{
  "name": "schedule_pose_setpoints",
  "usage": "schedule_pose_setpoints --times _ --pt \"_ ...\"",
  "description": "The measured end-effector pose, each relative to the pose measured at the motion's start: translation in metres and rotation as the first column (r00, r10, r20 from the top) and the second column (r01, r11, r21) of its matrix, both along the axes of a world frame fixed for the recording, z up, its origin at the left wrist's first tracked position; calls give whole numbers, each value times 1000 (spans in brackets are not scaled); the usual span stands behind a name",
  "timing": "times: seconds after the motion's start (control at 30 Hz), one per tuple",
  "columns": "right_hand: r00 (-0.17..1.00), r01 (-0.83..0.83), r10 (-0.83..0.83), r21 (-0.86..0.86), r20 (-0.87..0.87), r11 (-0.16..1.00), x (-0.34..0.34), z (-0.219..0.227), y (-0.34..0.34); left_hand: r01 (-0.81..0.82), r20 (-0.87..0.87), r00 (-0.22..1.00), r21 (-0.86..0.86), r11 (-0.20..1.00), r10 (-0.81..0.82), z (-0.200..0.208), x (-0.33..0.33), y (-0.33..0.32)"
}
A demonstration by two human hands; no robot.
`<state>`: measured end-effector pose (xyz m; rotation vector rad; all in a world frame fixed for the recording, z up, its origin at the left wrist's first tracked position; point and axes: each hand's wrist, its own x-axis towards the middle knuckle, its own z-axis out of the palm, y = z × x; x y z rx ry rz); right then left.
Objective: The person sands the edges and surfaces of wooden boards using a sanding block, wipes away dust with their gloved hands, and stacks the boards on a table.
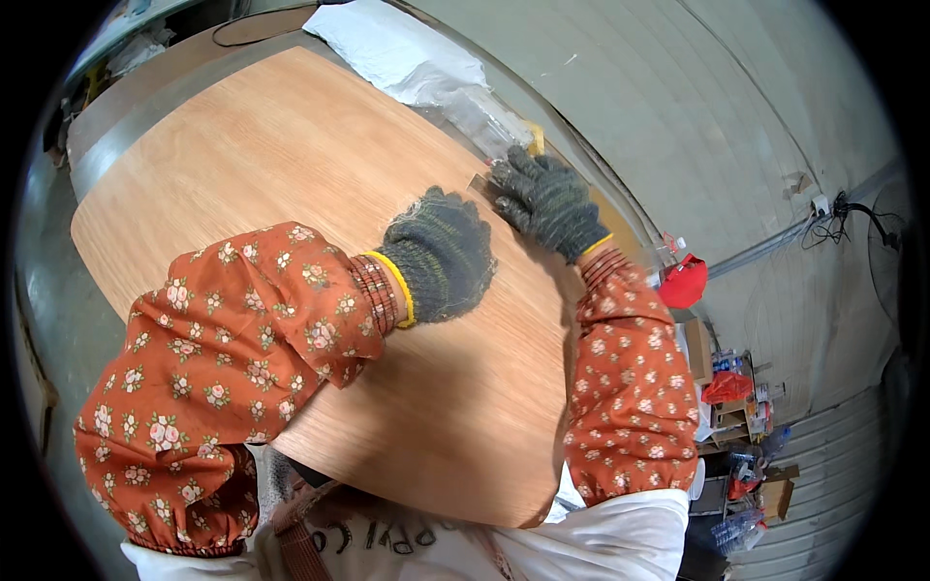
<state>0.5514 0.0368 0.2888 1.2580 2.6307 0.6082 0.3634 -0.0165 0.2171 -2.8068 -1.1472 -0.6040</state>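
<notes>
A large wood-grain panel (262, 145) with curved edges lies in front of me, its near end close to my body. My left hand (441, 257), in a dark grey knit glove with a yellow cuff, presses on its middle. The fingers are bunched together and curled down; whatever may be under them is hidden. By the panel's right edge, my right hand (550, 203), in a matching glove, grips a small flat dark strip (480, 186). Only one end of that strip shows, so its kind is unclear.
Beyond the right hand lie a clear plastic piece (484, 121) and white sheeting (397, 53). Another board (184, 68) shows behind the panel. To the right are a red bag (683, 281), a cluttered shelf with bottles and boxes (736, 416), and a fan (886, 232).
</notes>
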Motion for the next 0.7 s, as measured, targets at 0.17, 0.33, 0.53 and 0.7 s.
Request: schedule_pose_setpoints --times 0.17,0.33,0.53,0.7 --pt "884 306 -208 -182 419 935 26 30 -14 -7 -34 999 -24 1000 6 0 1 -1" --pt "976 171 -167 13 -137 985 64 1 -20 -8 1 1000 39 999 8 -5 1 1" --pt "969 -92 105 69 -223 993 55 -25 -55 10 -20 1000 -52 999 -11 6 2 1" --pt "950 197 -159 122 -267 973 35 -26 -51 19 -13 1000 18 1000 -19 3 -1 0"
